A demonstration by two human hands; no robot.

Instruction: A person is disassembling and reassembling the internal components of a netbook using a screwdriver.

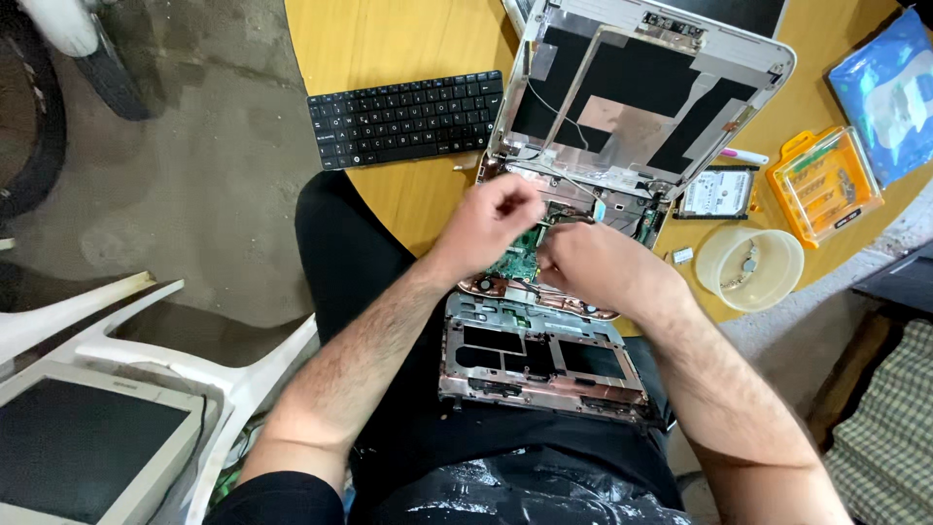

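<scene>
Over a round wooden table (389, 39), the left hand (491, 219) was curled shut, contents unclear, beside the right hand (593, 262), fingers bent onto the green circuit board (515, 258) between them, inside the opened laptop base (544, 292).

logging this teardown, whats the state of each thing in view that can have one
small white laptop: opened up, screen panel out, green circuit board bared
detached black keyboard: removed, lying flat on the yellow table
metal palm-rest frame: taken off, resting on the lap
silver hard drive: out, on the table
orange bit case: shut
round clear tub: uncovered, small parts inside
left hand: fingers curled over the board
right hand: on the board
</scene>
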